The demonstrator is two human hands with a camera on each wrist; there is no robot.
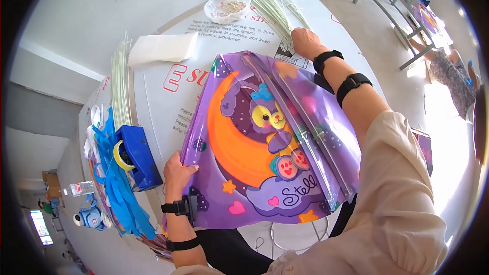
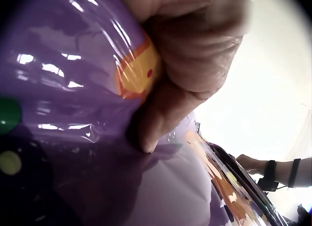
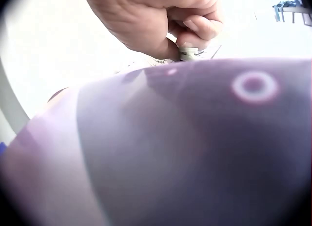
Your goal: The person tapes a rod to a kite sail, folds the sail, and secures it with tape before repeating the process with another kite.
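A shiny purple plastic sheet (image 1: 239, 173), printed with an orange moon and a cartoon bear, spreads across the table in front of me, its right part folded in long creases. My left hand (image 1: 179, 175) pinches its left edge, thumb on top; the left wrist view shows that thumb (image 2: 163, 121) pressed on the film. Beyond the sheet's far edge, my right hand (image 1: 307, 44) grips the near end of a bundle of thin pale sticks (image 1: 265, 5). In the right wrist view, curled fingers (image 3: 204, 28) close round the pale ends (image 3: 188, 53), while the sheet hides much below.
A clear bowl (image 1: 224, 7) with small bits stands at the back, left of the sticks. A white stack (image 1: 160, 49) lies at the far left of the table (image 1: 153, 97). A blue tape dispenser (image 1: 142, 158), more sticks (image 1: 120, 81) and blue strips (image 1: 119, 188) line the left edge.
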